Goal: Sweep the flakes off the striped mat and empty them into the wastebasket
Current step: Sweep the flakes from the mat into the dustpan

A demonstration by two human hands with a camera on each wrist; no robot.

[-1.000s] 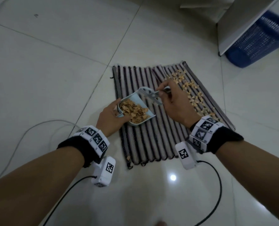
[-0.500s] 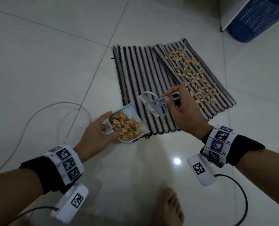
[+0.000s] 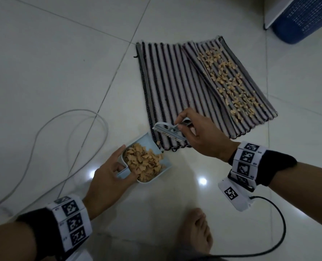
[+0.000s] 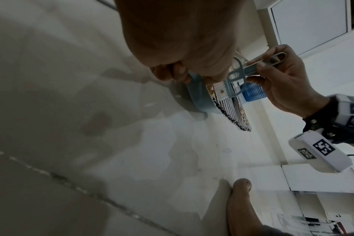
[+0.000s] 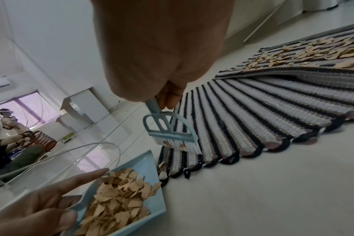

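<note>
Pinched between thumb and fingers of the right hand (image 3: 203,136), a small pale-blue plastic brush (image 3: 168,131) hovered over the near edge of the striped mat (image 3: 175,87). Left hand (image 3: 109,176) gripped the handle of a pale-blue dustpan (image 3: 157,175), heaped with tan flakes (image 3: 143,162), just beside the mat's near corner. More flakes (image 3: 229,80) lay on its ribbed, woven far side, near the blue mesh wastebasket (image 3: 303,19).

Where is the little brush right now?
In the head view the brush is in the right hand, over the striped mat's near edge, just beyond the dustpan.
</note>
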